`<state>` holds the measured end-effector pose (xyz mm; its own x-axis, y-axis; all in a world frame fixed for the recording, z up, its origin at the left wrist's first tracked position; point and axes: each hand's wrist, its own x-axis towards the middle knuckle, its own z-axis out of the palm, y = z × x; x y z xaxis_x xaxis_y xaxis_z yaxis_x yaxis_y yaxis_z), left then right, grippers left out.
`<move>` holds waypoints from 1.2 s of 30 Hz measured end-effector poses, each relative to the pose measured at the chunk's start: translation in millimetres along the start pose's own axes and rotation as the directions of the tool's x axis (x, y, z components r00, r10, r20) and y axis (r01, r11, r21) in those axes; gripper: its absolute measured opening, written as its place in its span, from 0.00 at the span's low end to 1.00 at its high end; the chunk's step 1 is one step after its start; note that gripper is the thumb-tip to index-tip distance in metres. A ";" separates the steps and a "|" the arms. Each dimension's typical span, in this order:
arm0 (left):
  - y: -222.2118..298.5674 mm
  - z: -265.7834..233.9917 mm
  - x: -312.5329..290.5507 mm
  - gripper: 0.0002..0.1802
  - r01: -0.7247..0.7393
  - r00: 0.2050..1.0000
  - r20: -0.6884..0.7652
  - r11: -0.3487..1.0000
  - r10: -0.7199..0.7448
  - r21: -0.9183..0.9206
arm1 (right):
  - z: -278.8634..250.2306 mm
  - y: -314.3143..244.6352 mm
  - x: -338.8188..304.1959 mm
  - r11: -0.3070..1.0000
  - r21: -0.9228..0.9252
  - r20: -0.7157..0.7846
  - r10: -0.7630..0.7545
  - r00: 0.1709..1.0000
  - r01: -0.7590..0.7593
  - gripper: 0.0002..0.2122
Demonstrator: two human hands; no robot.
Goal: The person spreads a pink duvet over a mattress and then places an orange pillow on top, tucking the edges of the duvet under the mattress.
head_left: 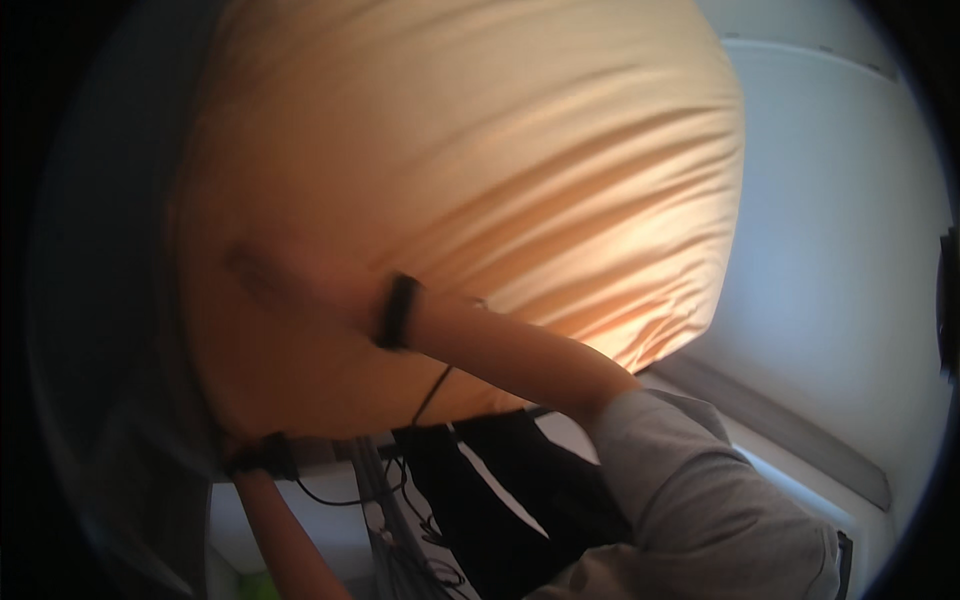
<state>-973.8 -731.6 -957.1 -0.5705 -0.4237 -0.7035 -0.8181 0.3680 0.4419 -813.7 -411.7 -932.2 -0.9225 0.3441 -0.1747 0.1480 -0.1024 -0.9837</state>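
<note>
A mattress in a peach-orange fitted sheet (pixel 480 130) fills most of the head view, its cloth drawn into long creases toward the near right corner. Across the sheet reaches my right hand (pixel 300 280), smeared by motion, so its fingers cannot be made out. A black band (pixel 398 312) circles that wrist. My left hand (pixel 242 448) is at the near left corner of the mattress, dark and mostly hidden behind its own wrist band (pixel 268 457). Whether it grips the sheet there cannot be told.
Black cables (pixel 345 502) hang from the wrist bands in front of my dark-trousered legs (pixel 520 480). A pale wall (pixel 830 230) with a grey skirting strip (pixel 780 430) runs along the right. Something green (pixel 258 585) shows at the bottom left.
</note>
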 end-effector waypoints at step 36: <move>-542.6 361.1 -226.0 0.04 -0.442 0.856 0.422 0.846 0.299 0.298 | -305.6 585.6 -800.1 0.188 0.967 -0.235 0.921 0.312 0.174 0.04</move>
<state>-375.2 -536.6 -1238.9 -0.7029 0.0963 -0.7047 -0.4182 0.7454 0.5190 120.1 -461.8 -1381.7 -0.0674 0.2322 -0.9703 -0.4775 -0.8615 -0.1730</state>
